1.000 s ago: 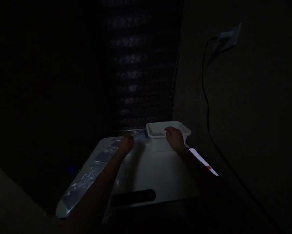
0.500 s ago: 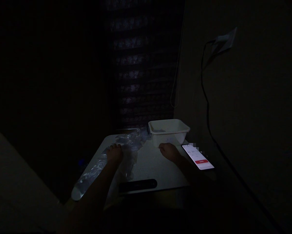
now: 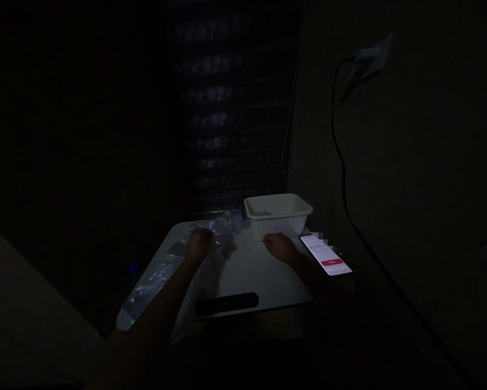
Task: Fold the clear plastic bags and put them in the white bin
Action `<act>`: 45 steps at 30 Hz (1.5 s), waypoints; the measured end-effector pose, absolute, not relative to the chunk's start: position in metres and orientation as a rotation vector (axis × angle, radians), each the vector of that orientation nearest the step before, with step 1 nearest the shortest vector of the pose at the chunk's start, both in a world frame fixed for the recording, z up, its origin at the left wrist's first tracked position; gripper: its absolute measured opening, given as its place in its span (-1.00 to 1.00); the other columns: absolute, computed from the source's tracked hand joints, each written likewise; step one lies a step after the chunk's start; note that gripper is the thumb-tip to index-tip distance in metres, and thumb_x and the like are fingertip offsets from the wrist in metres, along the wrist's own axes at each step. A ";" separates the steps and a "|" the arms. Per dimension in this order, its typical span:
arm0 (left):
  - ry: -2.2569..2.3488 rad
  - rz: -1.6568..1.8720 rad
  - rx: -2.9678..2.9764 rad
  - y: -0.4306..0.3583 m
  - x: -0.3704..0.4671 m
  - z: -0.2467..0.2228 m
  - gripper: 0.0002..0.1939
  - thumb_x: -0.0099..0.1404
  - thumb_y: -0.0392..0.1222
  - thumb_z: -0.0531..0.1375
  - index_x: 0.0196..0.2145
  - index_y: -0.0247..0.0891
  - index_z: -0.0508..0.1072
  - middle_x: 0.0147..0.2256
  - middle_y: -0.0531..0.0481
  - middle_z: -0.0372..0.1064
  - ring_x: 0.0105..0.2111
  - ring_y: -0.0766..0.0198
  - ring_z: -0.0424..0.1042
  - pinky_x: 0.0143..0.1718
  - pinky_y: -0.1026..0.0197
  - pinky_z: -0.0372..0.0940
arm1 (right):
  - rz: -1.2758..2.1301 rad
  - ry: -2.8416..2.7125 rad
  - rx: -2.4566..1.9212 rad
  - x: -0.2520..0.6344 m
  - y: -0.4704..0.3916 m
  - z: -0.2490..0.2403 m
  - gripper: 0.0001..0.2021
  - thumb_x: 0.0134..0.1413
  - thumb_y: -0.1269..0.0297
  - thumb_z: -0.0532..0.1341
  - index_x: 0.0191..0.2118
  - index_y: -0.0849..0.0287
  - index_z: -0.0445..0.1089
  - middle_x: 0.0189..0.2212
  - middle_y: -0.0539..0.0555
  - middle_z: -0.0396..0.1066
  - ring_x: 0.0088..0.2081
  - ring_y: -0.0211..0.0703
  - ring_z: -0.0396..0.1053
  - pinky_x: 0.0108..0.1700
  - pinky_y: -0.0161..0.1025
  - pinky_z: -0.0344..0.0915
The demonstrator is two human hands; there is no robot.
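Crinkled clear plastic film (image 3: 154, 281) lies along the left side of a small white table (image 3: 267, 281), and some of it bunches up toward the back. My left hand (image 3: 198, 247) is closed on this film, the wrist slightly lifted. Just in front of a white plastic tub (image 3: 281, 223) is my right hand (image 3: 280, 248), its fingers curled in. Whether anything is inside those fingers is too dark to see. Some pale, see-through material shows inside the tub, but I cannot make out what it is.
A lit phone (image 3: 326, 254) lies at the table's right edge. The table has a dark handle slot (image 3: 227, 305) at its front. A black cable (image 3: 344, 179) hangs from a wall outlet (image 3: 369, 59) on the right. Behind is a blind (image 3: 213, 119).
My left hand has turned and closed, moving slightly right and inward, and the film beside it has shifted. My right hand stays nearly in place. The whole view has tilted slightly.
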State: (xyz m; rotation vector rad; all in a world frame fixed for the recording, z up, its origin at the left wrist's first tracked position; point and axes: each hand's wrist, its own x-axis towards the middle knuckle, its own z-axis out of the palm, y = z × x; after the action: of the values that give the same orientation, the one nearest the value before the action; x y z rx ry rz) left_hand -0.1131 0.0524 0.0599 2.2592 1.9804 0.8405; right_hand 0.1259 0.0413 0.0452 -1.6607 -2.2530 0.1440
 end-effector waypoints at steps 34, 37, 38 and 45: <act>1.106 1.278 1.203 0.051 -0.043 0.046 -0.96 -0.18 -0.33 0.13 -0.63 -0.33 0.32 -0.70 0.14 0.17 -0.70 0.50 0.10 -0.65 0.41 0.01 | 1.187 -1.659 -1.264 0.119 0.041 0.033 -0.83 -0.24 0.36 0.12 -0.72 0.26 0.26 -0.79 -0.08 0.22 -0.69 -0.42 0.17 -0.60 -0.43 0.08; 1.141 1.233 1.206 0.051 -0.045 0.047 -0.97 -0.16 -0.35 0.12 -0.63 -0.33 0.33 -0.70 0.13 0.17 -0.70 0.51 0.10 -0.66 0.41 0.01 | 1.103 -1.570 -1.321 0.123 0.044 0.034 -0.80 -0.22 0.41 0.12 -0.74 0.26 0.23 -0.81 -0.09 0.20 -0.71 -0.44 0.15 -0.60 -0.45 0.09; 1.148 1.220 1.210 0.050 -0.046 0.047 -0.98 -0.16 -0.35 0.12 -0.63 -0.33 0.33 -0.69 0.13 0.18 -0.70 0.50 0.11 -0.65 0.40 0.02 | 1.093 -1.538 -1.344 0.125 0.044 0.035 -0.81 -0.21 0.40 0.13 -0.73 0.26 0.24 -0.80 -0.08 0.21 -0.70 -0.45 0.15 -0.60 -0.45 0.09; 1.102 1.197 1.184 0.050 -0.044 0.046 -0.95 -0.14 -0.42 0.10 -0.63 -0.34 0.31 -0.67 0.12 0.19 -0.67 0.49 0.15 -0.61 0.39 0.07 | 1.250 -1.583 -1.471 0.127 0.028 0.045 -0.77 -0.13 0.26 0.12 -0.63 0.31 0.31 -0.71 0.00 0.32 -0.66 -0.42 0.24 -0.59 -0.46 0.13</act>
State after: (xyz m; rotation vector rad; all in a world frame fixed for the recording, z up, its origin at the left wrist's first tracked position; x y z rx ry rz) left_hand -0.0438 0.0498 0.0462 1.1844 1.1022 1.1975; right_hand 0.1266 0.0282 0.0445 -1.4708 -1.5833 1.2504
